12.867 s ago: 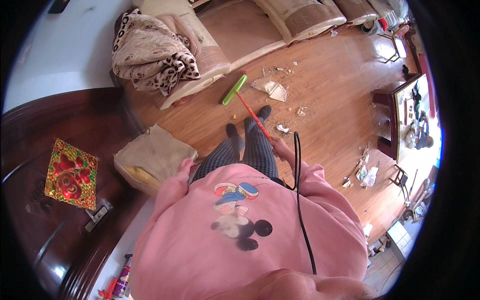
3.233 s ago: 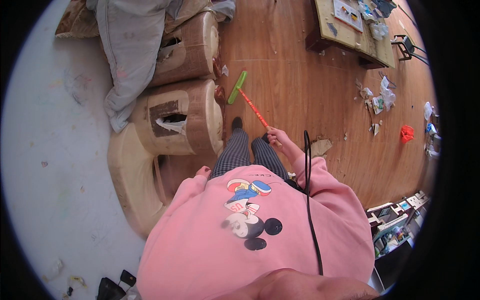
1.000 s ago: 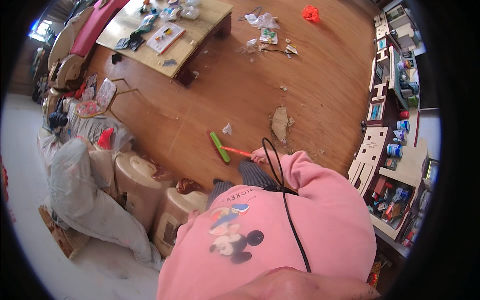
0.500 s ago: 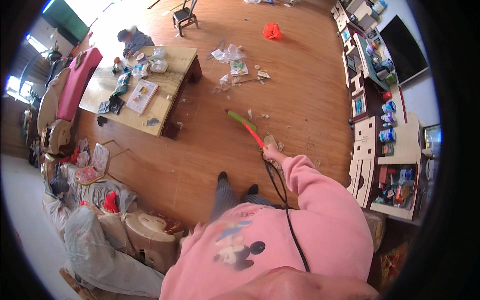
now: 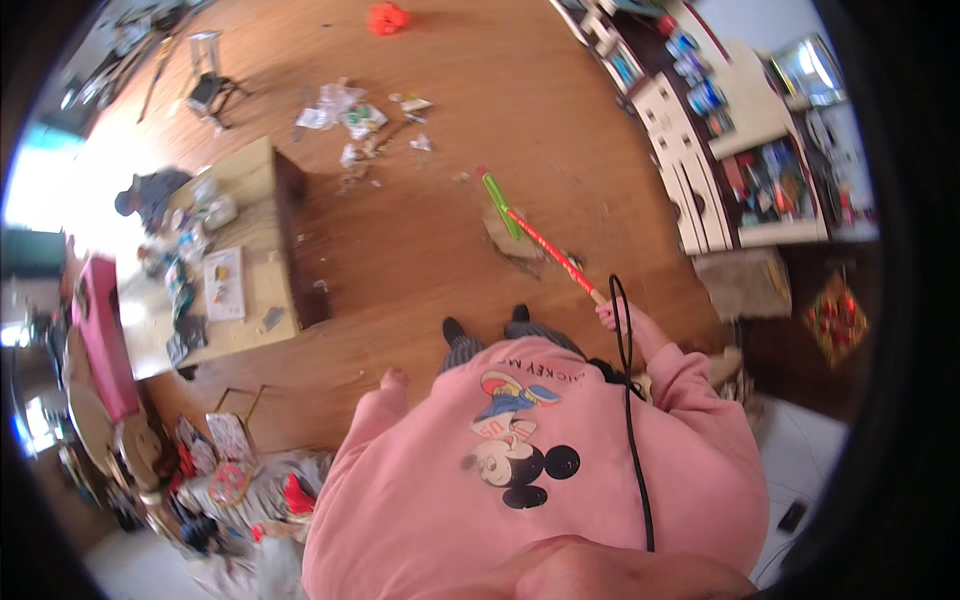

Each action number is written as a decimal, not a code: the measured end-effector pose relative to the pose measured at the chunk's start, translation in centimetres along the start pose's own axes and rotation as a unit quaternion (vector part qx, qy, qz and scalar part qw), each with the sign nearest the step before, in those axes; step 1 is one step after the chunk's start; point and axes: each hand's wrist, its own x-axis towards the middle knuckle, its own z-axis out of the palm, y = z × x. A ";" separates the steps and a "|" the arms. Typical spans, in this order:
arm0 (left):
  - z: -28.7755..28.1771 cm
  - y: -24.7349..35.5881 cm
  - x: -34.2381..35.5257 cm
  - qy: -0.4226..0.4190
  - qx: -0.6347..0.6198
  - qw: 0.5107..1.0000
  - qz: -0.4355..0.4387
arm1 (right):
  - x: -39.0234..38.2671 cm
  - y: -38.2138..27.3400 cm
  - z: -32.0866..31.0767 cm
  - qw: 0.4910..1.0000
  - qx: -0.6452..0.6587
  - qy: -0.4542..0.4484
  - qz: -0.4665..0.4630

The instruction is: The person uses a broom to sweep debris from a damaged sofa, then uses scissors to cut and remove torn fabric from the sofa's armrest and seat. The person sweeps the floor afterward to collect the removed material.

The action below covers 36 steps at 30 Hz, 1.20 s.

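My right hand [image 5: 612, 312], out in front and to the right, is closed round the handle of a broom [image 5: 545, 245]. The handle is red, and a narrow green head [image 5: 500, 205] lies at its far end, at a slant across the wooden floor. Beneath and beside the head is a patch of swept dirt and scraps [image 5: 515, 240]. My left hand [image 5: 395, 378] hangs beside my body at the end of the pink sleeve, touching nothing I can see; its fingers do not show clearly. A black cable [image 5: 630, 430] hangs down in front of my chest.
Crumpled plastic and paper litter [image 5: 355, 115] lies ahead, with a red bag [image 5: 388, 17] farther off. At the left, a person [image 5: 155, 195] is beside a cluttered table [image 5: 285, 235]. A dark chair [image 5: 208, 92] stands beyond. Cabinets [image 5: 665, 140] line the right side.
My view and body have turned to the right. The right hand has drawn the broom nearer and to the right, still gripping it. My left hand has come into view.
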 end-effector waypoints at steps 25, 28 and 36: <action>2.7 2.3 -6.5 -0.020 0.232 0.972 0.034 | 14.0 0.4 -6.8 0.939 0.319 -0.099 0.080; 4.0 4.2 -8.5 -0.018 0.239 0.970 0.035 | 15.2 -2.4 -4.8 0.940 0.308 -0.147 0.031; 7.2 9.9 -11.8 -0.006 0.245 0.967 0.074 | 14.7 -8.2 -7.4 0.877 0.421 -0.224 0.056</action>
